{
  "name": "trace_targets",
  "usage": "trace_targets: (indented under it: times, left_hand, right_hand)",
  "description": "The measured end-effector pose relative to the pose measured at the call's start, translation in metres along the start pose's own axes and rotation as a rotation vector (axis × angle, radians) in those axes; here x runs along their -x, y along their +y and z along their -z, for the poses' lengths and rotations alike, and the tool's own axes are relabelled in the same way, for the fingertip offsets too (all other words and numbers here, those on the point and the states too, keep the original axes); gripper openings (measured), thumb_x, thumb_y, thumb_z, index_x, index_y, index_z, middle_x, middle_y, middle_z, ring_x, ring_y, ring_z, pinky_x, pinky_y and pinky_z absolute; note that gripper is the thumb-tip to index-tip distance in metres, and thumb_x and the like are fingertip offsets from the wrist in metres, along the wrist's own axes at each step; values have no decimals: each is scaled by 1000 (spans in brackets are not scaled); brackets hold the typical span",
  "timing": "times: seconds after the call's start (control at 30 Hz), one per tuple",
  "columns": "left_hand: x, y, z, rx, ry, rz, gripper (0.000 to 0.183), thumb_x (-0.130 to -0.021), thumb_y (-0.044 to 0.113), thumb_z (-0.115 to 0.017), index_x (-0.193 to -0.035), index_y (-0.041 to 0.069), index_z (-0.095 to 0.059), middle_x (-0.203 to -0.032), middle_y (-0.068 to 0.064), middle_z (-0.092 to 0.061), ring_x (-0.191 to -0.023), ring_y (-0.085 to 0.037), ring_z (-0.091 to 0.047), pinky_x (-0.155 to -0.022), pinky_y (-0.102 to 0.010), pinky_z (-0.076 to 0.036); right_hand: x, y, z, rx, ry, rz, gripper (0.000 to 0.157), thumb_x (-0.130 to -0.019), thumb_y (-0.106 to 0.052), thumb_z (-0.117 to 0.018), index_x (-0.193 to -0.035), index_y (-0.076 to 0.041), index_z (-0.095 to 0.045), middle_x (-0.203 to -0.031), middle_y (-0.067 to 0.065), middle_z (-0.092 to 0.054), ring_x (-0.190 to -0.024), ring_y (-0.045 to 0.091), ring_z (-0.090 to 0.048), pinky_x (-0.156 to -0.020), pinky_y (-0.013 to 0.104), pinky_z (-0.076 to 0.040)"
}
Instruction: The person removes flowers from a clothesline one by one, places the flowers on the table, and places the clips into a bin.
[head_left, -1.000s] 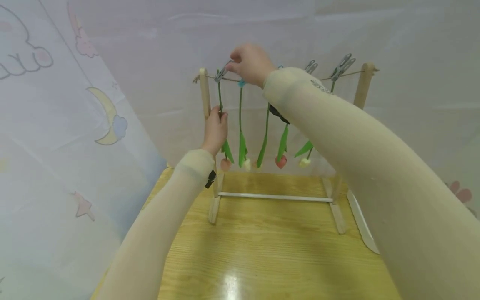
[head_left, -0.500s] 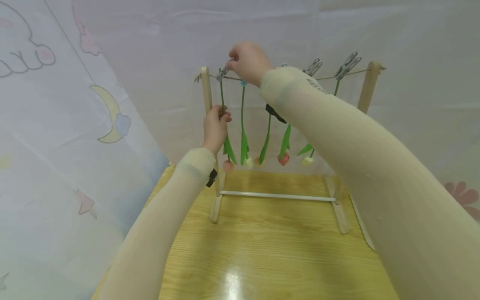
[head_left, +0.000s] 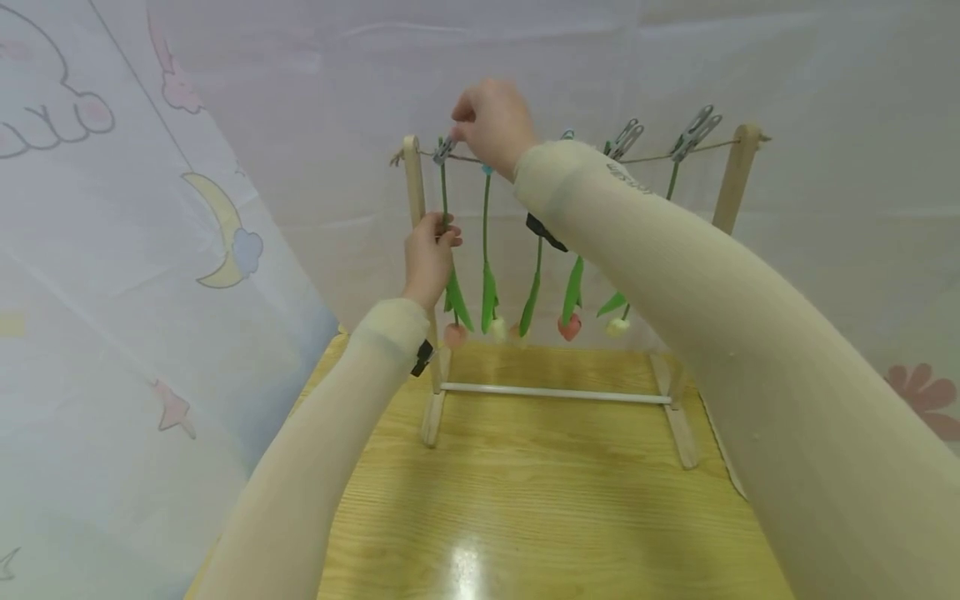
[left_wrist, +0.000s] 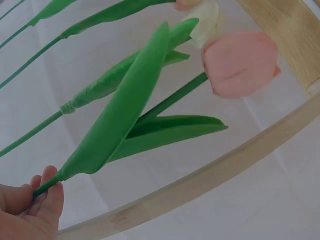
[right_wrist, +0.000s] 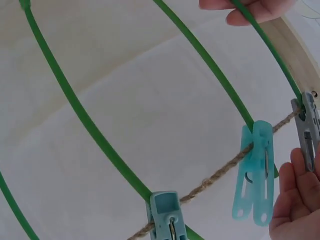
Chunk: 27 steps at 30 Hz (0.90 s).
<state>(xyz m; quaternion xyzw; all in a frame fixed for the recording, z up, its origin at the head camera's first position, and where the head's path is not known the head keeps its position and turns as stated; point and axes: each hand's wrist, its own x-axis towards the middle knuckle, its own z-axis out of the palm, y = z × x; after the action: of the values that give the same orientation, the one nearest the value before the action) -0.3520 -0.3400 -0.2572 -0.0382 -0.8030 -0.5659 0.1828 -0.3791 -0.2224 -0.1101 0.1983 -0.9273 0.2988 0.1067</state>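
Note:
My left hand (head_left: 429,260) pinches the green stem of a pink artificial tulip (left_wrist: 242,65), which hangs bloom down at the left end of a twine line. In the left wrist view the thumb and fingers close on the stem just above its leaves. A grey clothespin (right_wrist: 306,131) sits on the twine (right_wrist: 215,177) at the top of this stem. At the clothespin's handle end, my right hand (head_left: 495,125) holds it between its fingers; the thumb's contact is partly cut off in the right wrist view.
Beside it, a turquoise clothespin (right_wrist: 260,172) and a blue-grey clothespin (right_wrist: 166,212) hold more stems. Two more grey clothespins (head_left: 696,133) are to the right. A wooden rack (head_left: 414,187) with a white lower bar (head_left: 555,392) stands on the wooden table (head_left: 555,500), before a patterned cloth.
The right hand has shifted slightly left and up at the grey clothespin, whose handles show less in the head view. The left hand keeps its pinch on the stem. The head view has shifted slightly.

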Motion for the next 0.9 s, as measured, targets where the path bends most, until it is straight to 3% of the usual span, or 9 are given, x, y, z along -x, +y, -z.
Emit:
trace_targets:
  times: [0.23, 0.37, 0.63, 0.9]
  left_hand:
    - [5, -1, 2, -9, -14, 10, 26, -100, -1, -49, -124, -9, -54, -111, -21, -64, -100, -28, -65, -90, -29, -52]
    - [8, -3, 5, 26, -14, 5, 27, -99, 2, -52, -125, -8, -54, -111, -21, -64, -100, -29, -65, -90, -31, -52]
    - [11, -11, 11, 164, -1, 67, 27, -99, 3, -54, -124, -7, -54, -110, -25, -65, -96, -29, -67, -84, -31, -56]
    - [21, -15, 12, 278, -25, 162, 28, -99, 1, -52, -126, -8, -52, -111, -28, -63, -91, -22, -67, -85, -29, -56]
  right_hand:
    - [5, -1, 5, 9, 114, 53, 32, -98, -20, -59, -126, -6, -63, -125, 4, -65, -113, 13, -58, -95, 17, -44]
    - [10, 4, 10, -21, 116, 62, 35, -98, -22, -59, -130, -8, -60, -127, 3, -63, -115, 11, -56, -96, 16, -42]
    - [29, 17, 21, -80, 142, 74, 40, -98, -23, -59, -136, -9, -55, -132, 3, -59, -120, 12, -52, -100, 17, -40]
    - [50, 35, 21, -231, 123, 50, 43, -96, -15, -63, -137, -5, -53, -126, 7, -60, -107, 14, -57, -89, 22, -48]
